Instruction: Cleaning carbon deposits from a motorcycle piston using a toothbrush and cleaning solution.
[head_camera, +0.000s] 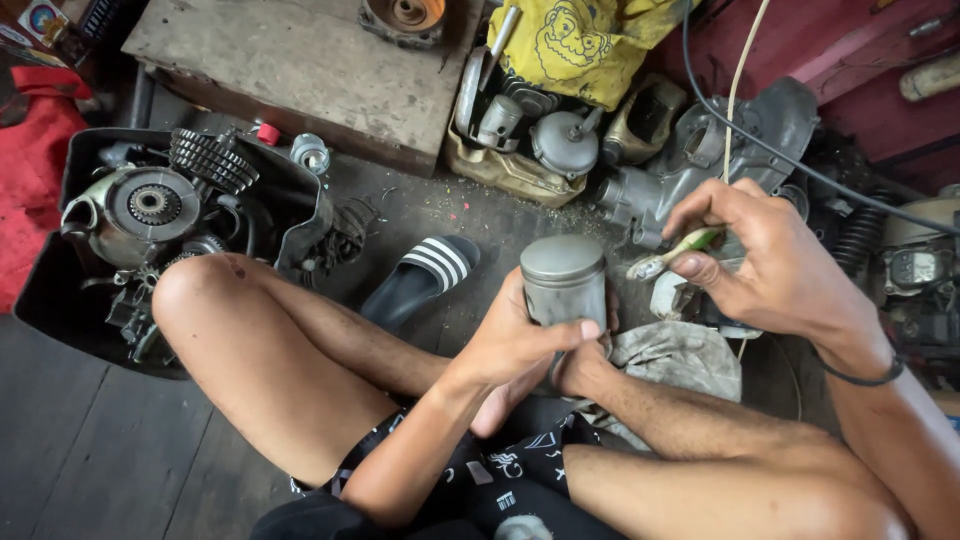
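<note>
Piston upright at centre, left hand wrapped closed around its lower half.
Right hand, at 3 o'clock, pinches a toothbrush; hard scrubbing could twist the piston loose onto the floor.

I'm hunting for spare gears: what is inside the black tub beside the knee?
The black tub holds a toothed gear cluster, a round metal engine cover with a small gear at its centre, and smaller parts. The knee hides its lower corner.

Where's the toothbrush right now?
In the head view, the toothbrush is pinched in the right hand, right of centre, just beside the grey piston that the left hand holds upright.
</note>
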